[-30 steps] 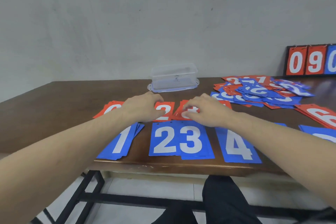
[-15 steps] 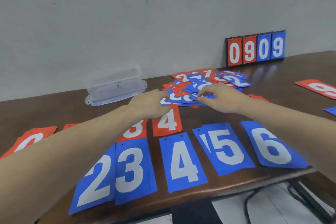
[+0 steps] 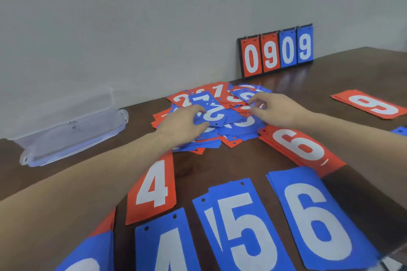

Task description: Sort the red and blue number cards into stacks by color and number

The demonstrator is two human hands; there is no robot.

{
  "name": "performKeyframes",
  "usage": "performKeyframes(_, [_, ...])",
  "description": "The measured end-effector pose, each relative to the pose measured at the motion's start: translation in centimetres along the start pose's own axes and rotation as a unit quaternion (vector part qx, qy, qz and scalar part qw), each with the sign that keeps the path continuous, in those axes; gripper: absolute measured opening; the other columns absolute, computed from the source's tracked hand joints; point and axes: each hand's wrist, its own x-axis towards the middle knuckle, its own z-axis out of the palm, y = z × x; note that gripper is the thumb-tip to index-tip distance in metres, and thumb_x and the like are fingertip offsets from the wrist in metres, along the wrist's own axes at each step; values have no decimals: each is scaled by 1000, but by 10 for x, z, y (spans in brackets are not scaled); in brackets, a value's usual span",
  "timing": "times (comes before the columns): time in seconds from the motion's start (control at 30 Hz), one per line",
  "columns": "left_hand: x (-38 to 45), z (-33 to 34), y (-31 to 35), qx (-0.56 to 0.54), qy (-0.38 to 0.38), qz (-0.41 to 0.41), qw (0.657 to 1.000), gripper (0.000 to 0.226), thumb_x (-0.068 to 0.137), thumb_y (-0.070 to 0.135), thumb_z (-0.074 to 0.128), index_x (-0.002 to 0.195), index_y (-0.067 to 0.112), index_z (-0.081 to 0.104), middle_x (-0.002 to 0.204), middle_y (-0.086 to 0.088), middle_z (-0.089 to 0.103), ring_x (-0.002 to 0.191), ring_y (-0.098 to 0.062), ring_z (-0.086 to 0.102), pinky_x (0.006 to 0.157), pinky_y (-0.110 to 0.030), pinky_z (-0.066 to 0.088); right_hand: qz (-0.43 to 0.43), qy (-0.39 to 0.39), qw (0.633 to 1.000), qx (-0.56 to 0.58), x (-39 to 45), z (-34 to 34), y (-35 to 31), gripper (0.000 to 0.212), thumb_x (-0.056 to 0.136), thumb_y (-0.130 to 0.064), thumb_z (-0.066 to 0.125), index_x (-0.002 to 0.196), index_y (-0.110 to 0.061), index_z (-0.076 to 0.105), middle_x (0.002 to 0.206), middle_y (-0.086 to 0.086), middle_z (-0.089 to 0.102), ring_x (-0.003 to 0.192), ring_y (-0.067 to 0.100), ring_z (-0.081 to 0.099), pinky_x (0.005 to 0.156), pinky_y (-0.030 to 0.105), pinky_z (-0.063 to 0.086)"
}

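1. Head view, centre: a loose pile of red and blue number cards (image 3: pixel 222 121) lies on the brown table (image 3: pixel 330 77); the readable digits include "2", "7", "1" and "9".
2. Head view, left hand (image 3: pixel 182 125): it rests on the near left of the pile, its grip narrow, the fingers curled at the edge of a blue "2" card (image 3: pixel 212 114) that lies on top.
3. Head view, right hand (image 3: pixel 275 109): it reaches into the far right of the pile, the fingertips (image 3: pixel 251 103) pinched close over the cards; which card they hold cannot be told.
4. Head view, sorted stacks: red "6" (image 3: pixel 297 147) sits just right of the pile and red "9" (image 3: pixel 372 104) lies well apart at the right; red "4" (image 3: pixel 154 185), blue "4" (image 3: pixel 167 246), blue "5" (image 3: pixel 240 222) and blue "6" (image 3: pixel 315 215) lie near the front edge.
5. Head view, background: a flip scoreboard (image 3: pixel 276 50) reading "0909" stands against the wall; a clear plastic box (image 3: pixel 66 130) rests at the left.
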Motion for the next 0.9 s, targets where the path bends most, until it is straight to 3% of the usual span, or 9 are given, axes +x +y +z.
performKeyframes(0.07, [12,4,3,-1,-10,2,1000,46,97,49,56,138,29,50,127,-3,65,90,-19,59,85,-30,45,15,8,1000,-2,12,-1,11,26,99,-37,57,122,-28,61,112,-8,63,96,14,59,79,25,40])
performKeyframes(0.17, [26,10,4,16,-12,1,1000,54,95,57,53,142,30,48,141,3,56,97,-20,62,94,-32,44,39,13,999,-16,30,-1,23,24,100,-34,55,119,-25,65,122,-2,64,97,12,54,80,25,38])
performKeyframes(0.23, [33,15,3,26,-24,4,999,60,94,61,51,145,31,44,148,5,50,116,-21,60,104,-34,41,64,16,998,-10,39,-2,27,24,100,-33,52,116,-25,68,129,1,63,104,15,55,78,27,40])
performKeyframes(0.33, [39,23,-3,53,-59,30,996,66,95,67,43,152,36,35,159,8,37,146,-18,33,119,-39,26,108,23,994,12,50,0,30,28,101,-37,49,119,-27,67,137,5,59,118,24,56,80,29,45])
performKeyframes(0.5, [34,28,-9,59,-61,38,996,66,92,74,35,149,40,40,164,6,25,153,-15,14,123,-43,9,158,-1,987,-9,60,10,30,36,93,-58,56,119,-34,63,143,7,53,129,30,49,100,45,50])
performKeyframes(0.6, [31,27,-13,61,-35,22,997,66,87,77,43,141,39,51,159,0,32,150,-19,21,122,-42,15,161,-13,985,-56,58,14,27,39,89,-64,59,116,-37,59,141,7,55,126,31,52,102,48,48])
performKeyframes(0.7, [31,25,-20,43,-61,11,997,68,85,78,45,140,39,50,138,6,51,137,-18,40,113,-39,33,152,-5,988,-41,56,14,27,41,86,-59,67,119,-37,58,142,6,54,127,31,51,104,48,46])
performKeyframes(0.8, [28,18,-21,32,-91,10,995,67,89,72,48,147,39,42,152,10,45,140,-15,38,115,-37,33,142,21,990,-17,53,12,26,59,81,-49,77,132,-32,54,145,9,44,131,32,46,105,47,45])
performKeyframes(0.9, [25,14,-22,-6,-114,1,994,68,93,63,52,153,39,32,160,14,33,146,-13,32,117,-33,29,112,52,992,4,50,12,21,70,82,-32,81,141,-28,45,149,8,33,128,30,49,93,37,49])
